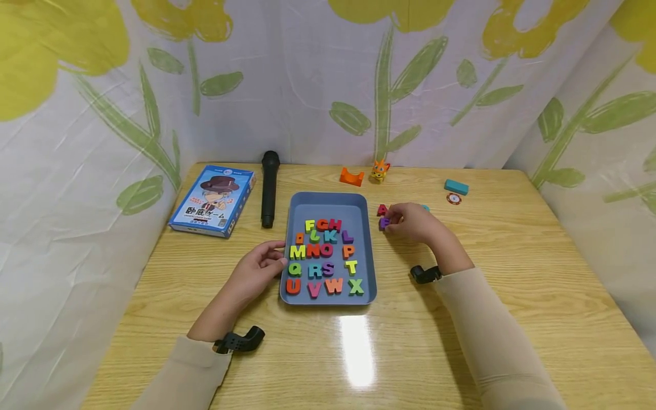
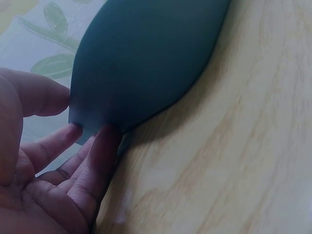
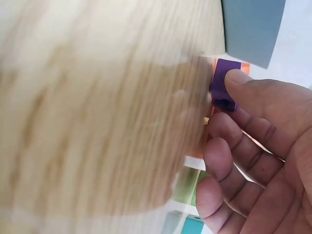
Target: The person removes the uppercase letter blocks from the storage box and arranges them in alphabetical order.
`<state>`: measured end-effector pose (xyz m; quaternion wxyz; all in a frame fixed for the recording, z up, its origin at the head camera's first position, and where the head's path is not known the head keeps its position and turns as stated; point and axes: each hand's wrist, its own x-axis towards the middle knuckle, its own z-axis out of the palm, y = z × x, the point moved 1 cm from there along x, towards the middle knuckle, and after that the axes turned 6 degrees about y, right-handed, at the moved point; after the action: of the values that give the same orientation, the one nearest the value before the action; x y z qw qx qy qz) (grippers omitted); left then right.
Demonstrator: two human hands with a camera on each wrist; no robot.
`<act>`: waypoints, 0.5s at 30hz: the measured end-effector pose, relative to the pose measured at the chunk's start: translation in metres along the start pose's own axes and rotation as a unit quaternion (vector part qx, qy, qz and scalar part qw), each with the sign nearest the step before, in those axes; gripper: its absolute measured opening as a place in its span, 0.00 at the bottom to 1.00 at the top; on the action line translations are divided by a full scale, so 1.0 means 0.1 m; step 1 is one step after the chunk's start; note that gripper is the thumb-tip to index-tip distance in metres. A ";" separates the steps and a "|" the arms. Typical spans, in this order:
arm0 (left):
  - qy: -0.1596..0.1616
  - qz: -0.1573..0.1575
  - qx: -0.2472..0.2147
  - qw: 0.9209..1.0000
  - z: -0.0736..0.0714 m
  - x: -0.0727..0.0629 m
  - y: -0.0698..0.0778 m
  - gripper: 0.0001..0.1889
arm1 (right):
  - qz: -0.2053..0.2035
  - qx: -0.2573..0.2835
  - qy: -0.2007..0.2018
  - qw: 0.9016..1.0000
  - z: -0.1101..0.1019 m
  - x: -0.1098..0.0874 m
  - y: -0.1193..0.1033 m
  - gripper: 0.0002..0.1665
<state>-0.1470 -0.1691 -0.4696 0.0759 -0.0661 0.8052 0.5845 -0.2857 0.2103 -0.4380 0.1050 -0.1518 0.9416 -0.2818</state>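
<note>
My right hand pinches a purple toy letter, partly covered, between thumb and fingers, low over the table just right of the tray. In the right wrist view the thumb presses on that purple letter. A red letter A lies just behind it; other coloured letters are mostly hidden by the hand. The blue-grey tray holds several rows of coloured letters, such as a yellow M and a green X. My left hand touches the tray's left side with loosely bent fingers.
At the back left lie a boxed game and a black microphone. An orange curved piece and a small orange figure stand at the back edge. Farther right are a teal block and a round chip.
</note>
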 end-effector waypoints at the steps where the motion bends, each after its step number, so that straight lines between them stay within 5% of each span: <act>1: 0.001 0.000 0.000 1.000 0.00 0.00 0.00 0.27 | -0.001 0.001 -0.002 1.000 0.01 0.01 0.01 0.09; 15: 0.000 0.006 -0.001 1.000 0.00 -0.01 0.00 0.27 | 0.020 0.009 -0.006 1.000 0.04 0.04 0.02 0.14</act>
<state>-0.1462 -0.1689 -0.4693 0.0724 -0.0612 0.8050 0.5857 -0.2890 0.2083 -0.4427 0.1179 -0.1334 0.9413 -0.2867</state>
